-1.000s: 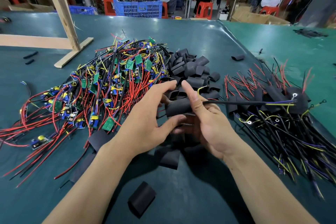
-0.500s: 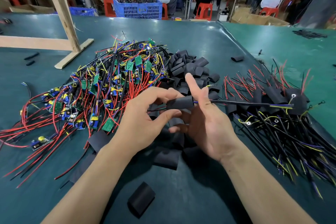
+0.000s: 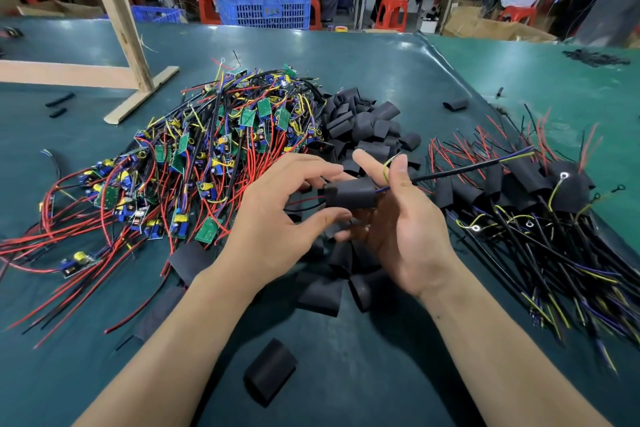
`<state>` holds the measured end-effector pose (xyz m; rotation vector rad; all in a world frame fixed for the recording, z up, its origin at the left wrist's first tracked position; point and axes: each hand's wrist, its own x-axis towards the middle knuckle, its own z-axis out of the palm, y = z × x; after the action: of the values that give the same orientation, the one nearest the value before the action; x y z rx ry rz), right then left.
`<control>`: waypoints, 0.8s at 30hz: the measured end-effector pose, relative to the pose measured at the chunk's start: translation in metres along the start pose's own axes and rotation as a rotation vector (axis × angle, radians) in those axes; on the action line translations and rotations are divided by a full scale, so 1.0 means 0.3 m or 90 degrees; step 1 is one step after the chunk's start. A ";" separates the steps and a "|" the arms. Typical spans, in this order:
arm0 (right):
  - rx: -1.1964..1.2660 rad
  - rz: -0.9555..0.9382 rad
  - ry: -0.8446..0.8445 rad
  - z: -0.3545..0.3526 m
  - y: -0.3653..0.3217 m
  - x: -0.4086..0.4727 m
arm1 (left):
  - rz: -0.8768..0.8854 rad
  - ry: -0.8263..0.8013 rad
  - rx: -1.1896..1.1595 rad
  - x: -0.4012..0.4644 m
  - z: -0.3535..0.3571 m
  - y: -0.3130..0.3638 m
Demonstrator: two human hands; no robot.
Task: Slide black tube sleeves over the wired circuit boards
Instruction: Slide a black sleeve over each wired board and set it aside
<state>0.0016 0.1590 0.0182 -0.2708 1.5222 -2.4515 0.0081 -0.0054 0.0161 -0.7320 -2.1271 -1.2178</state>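
**Sleeved board held between both hands above the green table**

A black tube sleeve [image 3: 349,193] sits lengthwise between the two hands, raised a little above the green table [image 3: 433,87]. It is matte, slightly flattened and short, and it covers the board inside it, so the board itself cannot be seen. A red wire and a black wire leave its left end; from its right end come thin blue and yellow leads and a long black cable [image 3: 460,168] that runs up and right, ending in bare blue and yellow tips.

The left hand [image 3: 277,215] curls round the left end of the sleeve, fingers over the top and thumb beneath. The right hand [image 3: 405,225] lies palm up under the right end, its fingers mostly straight; the forefinger and thumb rise on either side of the yellow lead, and whether they pinch it cannot be told.

To the left lies a tangled heap of unsleeved boards [image 3: 214,156], green and blue with red, black and yellow wires. Behind and under the hands is a pile of loose sleeves [image 3: 363,121]; one single sleeve [image 3: 270,369] lies near the table's front. To the right lies a pile of finished assemblies [image 3: 540,211].
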 end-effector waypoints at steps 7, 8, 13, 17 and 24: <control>-0.019 -0.002 -0.003 -0.001 -0.011 -0.007 | -0.046 -0.006 -0.026 -0.006 -0.014 0.002; -0.017 -0.001 -0.003 -0.001 -0.012 -0.007 | -0.049 -0.005 -0.031 -0.006 -0.014 0.003; -0.042 0.012 0.001 0.005 -0.010 -0.003 | -0.044 -0.001 -0.027 -0.005 -0.015 0.002; -0.131 0.010 0.010 0.004 -0.006 -0.005 | -0.034 0.004 -0.017 -0.004 -0.016 -0.004; -0.111 0.019 -0.009 -0.002 -0.005 -0.004 | -0.043 0.012 -0.017 -0.007 -0.011 0.007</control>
<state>0.0026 0.1606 0.0191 -0.2936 1.7228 -2.2925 0.0118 -0.0078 0.0171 -0.6624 -2.1400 -1.2855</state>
